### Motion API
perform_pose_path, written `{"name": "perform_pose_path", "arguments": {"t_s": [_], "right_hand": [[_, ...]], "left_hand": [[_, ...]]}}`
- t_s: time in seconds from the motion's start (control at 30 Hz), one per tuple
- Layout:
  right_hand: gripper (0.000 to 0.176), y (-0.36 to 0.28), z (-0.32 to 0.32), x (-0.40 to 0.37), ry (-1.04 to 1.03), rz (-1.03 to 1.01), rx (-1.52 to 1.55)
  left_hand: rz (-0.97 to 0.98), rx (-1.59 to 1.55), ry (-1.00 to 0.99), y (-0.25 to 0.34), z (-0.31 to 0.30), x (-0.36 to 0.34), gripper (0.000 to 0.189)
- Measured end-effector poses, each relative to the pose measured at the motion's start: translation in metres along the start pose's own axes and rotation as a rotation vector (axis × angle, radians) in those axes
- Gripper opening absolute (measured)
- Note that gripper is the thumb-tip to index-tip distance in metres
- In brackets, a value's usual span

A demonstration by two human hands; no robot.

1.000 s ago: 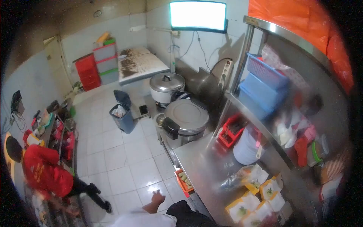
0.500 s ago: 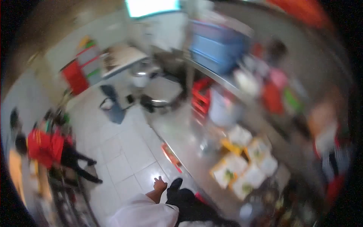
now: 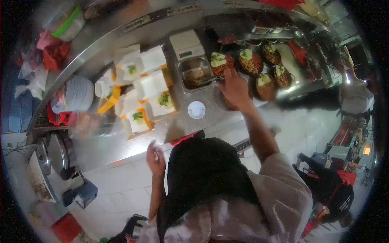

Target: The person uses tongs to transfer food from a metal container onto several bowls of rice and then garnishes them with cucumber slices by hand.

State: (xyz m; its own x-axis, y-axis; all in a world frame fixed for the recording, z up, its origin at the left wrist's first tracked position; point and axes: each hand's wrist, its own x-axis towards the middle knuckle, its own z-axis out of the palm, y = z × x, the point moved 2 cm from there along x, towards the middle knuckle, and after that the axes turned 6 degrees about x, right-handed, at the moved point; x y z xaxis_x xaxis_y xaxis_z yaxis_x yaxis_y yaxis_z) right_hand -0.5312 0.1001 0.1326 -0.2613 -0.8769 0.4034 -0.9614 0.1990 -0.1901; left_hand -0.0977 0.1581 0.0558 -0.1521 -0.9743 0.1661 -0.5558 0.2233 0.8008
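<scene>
My right hand [image 3: 234,87] reaches over the steel counter beside the plates of food, its fingers near the plate [image 3: 221,64] with a green garnish. By its thumb lies the handle of a utensil that rests in a metal container [image 3: 195,73]; whether the fingers grip it I cannot make out. My left hand [image 3: 155,158] hangs in front of the counter's edge, its fingers partly curled and blurred. Open paper boxes [image 3: 153,86] with greens inside stand on the counter, and a small white bowl [image 3: 196,109] sits to their right.
A white scale [image 3: 186,43] stands behind the metal container. Stacked white plates [image 3: 80,94] are at the left. Several more dark plates of food [image 3: 265,87] extend right. A person in dark clothes [image 3: 338,194] is at the lower right, and a blue bin [image 3: 86,192] is on the floor.
The view has swung from the floor and aisle to the counter. The boxes now appear left of centre, and my right hand has come into view over the food.
</scene>
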Motion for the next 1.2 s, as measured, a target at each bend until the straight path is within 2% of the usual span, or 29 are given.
{"name": "perform_pose_path", "arguments": {"t_s": [0.07, 0.13, 0.17, 0.23, 0.3, 0.33, 0.4, 0.43, 0.5, 0.53, 0.57, 0.7, 0.73, 0.8, 0.9, 0.97, 1.0, 1.03, 1.07, 1.1, 1.13, 1.17, 1.2], "right_hand": [[0.046, 0.006, 0.028, 0.022, -0.384, 0.032, -0.025], [0.049, 0.004, 0.043, 0.038, -0.47, -0.032, -0.023], [0.053, 0.003, 0.048, 0.047, -0.548, -0.091, -0.023], [0.049, 0.0, 0.059, 0.047, -0.557, -0.134, 0.002], [0.045, -0.005, 0.059, 0.045, -0.582, -0.173, 0.023], [0.041, -0.015, 0.05, 0.048, -0.559, -0.154, 0.035], [0.037, -0.02, 0.043, 0.051, -0.539, -0.127, 0.041], [0.034, -0.02, 0.045, 0.051, -0.574, -0.119, 0.021], [0.031, -0.022, 0.042, 0.047, -0.622, -0.105, 0.002], [0.03, -0.025, 0.034, 0.046, -0.558, -0.098, 0.021], [0.03, -0.027, 0.026, 0.046, -0.496, -0.091, 0.041], [0.038, -0.025, 0.013, 0.059, -0.584, 0.041, 0.01], [0.038, -0.019, 0.021, 0.064, -0.62, 0.012, -0.055], [0.039, -0.007, 0.033, 0.07, -0.661, -0.024, -0.105], [0.035, 0.009, 0.04, 0.081, -0.58, -0.127, 0.029], [0.037, 0.021, 0.043, 0.081, -0.475, -0.153, 0.154], [0.037, 0.021, 0.037, 0.081, -0.473, -0.16, 0.167], [0.037, 0.02, 0.027, 0.082, -0.527, -0.114, 0.143], [0.036, 0.022, 0.021, 0.083, -0.581, -0.072, 0.114], [0.036, 0.026, 0.02, 0.082, -0.584, -0.087, 0.118], [0.037, 0.03, 0.021, 0.077, -0.621, -0.053, 0.169], [0.037, 0.033, 0.022, 0.072, -0.653, -0.019, 0.219], [0.037, 0.034, 0.015, 0.062, -0.446, -0.116, 0.211]], "left_hand": [[0.027, -0.08, -0.137, 0.031, 0.044, 0.059, 0.037], [0.015, -0.013, -0.242, 0.075, 0.07, 0.112, 0.046], [0.067, 0.078, -0.201, 0.087, 0.083, 0.137, 0.045], [0.107, 0.165, -0.172, 0.095, 0.091, 0.163, 0.045], [-0.078, 0.071, -0.349, 0.091, 0.097, 0.171, 0.048], [-0.085, 0.065, -0.357, 0.078, 0.102, 0.163, 0.048], [-0.048, 0.333, -0.56, 0.038, 0.122, 0.128, 0.04], [-0.05, 0.33, -0.568, 0.026, 0.129, 0.118, 0.04], [-0.18, 0.12, -0.624, 0.012, 0.147, 0.099, 0.045], [-0.187, 0.119, -0.634, 0.009, 0.155, 0.1, 0.045], [-0.257, 0.084, -0.671, 0.006, 0.166, 0.102, 0.042], [-0.419, -0.072, -0.736, 0.026, 0.179, 0.116, 0.032], [-0.429, -0.065, -0.734, 0.026, 0.182, 0.115, 0.032], [-0.144, -0.082, -0.499, 0.033, 0.182, 0.117, 0.023], [-0.192, -0.033, -0.477, 0.042, 0.167, 0.117, 0.021], [-0.21, -0.021, -0.432, 0.068, 0.144, 0.128, 0.019], [-0.225, -0.024, -0.41, 0.087, 0.13, 0.137, 0.017], [-0.411, -0.094, -0.479, 0.109, 0.121, 0.156, 0.015], [-0.411, -0.182, -0.429, 0.127, 0.116, 0.179, 0.013], [-0.394, -0.089, -0.424, 0.141, 0.119, 0.21, 0.015], [-0.212, 0.116, -0.429, 0.148, 0.126, 0.247, 0.018], [-0.324, -0.03, -0.451, 0.165, 0.135, 0.283, 0.02], [-0.29, 0.058, -0.483, 0.167, 0.151, 0.32, 0.032]]}}
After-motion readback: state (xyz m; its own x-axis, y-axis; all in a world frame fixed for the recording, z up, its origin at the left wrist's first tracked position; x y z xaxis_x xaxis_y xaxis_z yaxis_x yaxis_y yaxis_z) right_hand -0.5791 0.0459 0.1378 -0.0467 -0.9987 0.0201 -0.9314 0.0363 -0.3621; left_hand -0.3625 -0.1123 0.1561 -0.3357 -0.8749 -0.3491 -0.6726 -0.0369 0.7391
